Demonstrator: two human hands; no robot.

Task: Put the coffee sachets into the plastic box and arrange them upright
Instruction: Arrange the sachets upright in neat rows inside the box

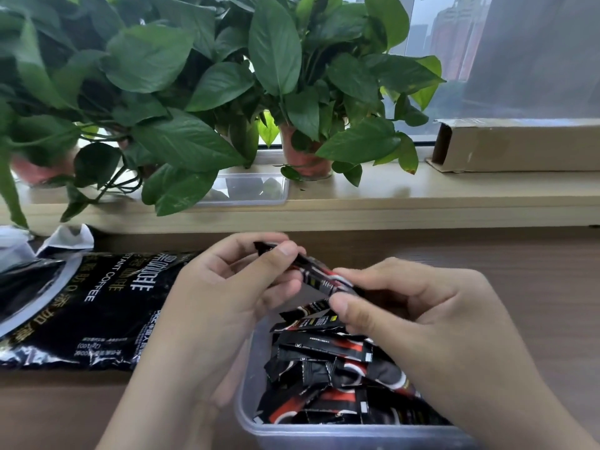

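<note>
A clear plastic box (250, 414) sits at the near edge of the wooden table, holding several black-and-red coffee sachets (328, 368) that lie jumbled and flat. Above its far end, both hands hold a small bundle of sachets (319, 276). My left hand (224, 300) pinches the bundle's upper left end between thumb and fingers. My right hand (418, 323) grips the lower right end, thumb on top. My right forearm covers the box's right side.
A large black instant-coffee bag (81, 306) lies opened on the table to the left. On the window ledge behind stand leafy potted plants (302, 157), a clear lid (256, 190) and a long cardboard box (519, 144).
</note>
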